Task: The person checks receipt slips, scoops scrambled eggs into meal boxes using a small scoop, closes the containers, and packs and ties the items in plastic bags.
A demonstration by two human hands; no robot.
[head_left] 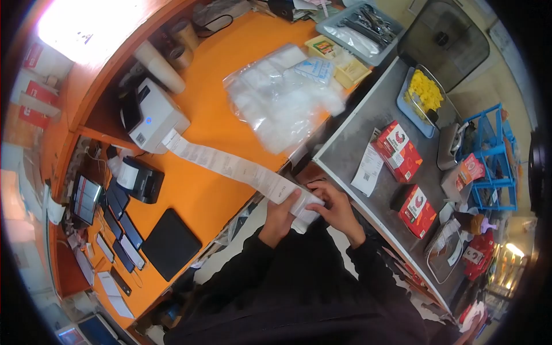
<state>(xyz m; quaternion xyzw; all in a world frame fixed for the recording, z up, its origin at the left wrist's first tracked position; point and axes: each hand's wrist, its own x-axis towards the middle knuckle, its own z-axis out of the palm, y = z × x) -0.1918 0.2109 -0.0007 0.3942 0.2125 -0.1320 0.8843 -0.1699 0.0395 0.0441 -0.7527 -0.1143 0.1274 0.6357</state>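
A long printed paper strip [230, 165] runs from the white printer [158, 118] across the orange counter [215, 92] to my hands, just off the counter's front edge. My left hand [282, 215] is closed on the strip, its thumb on top. On the strip's end, my right hand [336, 210] pinches the paper with thumb and fingers. The end looks folded or layered between the two hands, and part of it hangs below them.
Clear plastic bags [282, 95] lie on the counter beyond the strip. A black printer [141, 179], phones and a black flat case [171, 244] are at left. The grey table [359, 138] at right holds red boxes [398, 150] and a tray of yellow food [424, 92].
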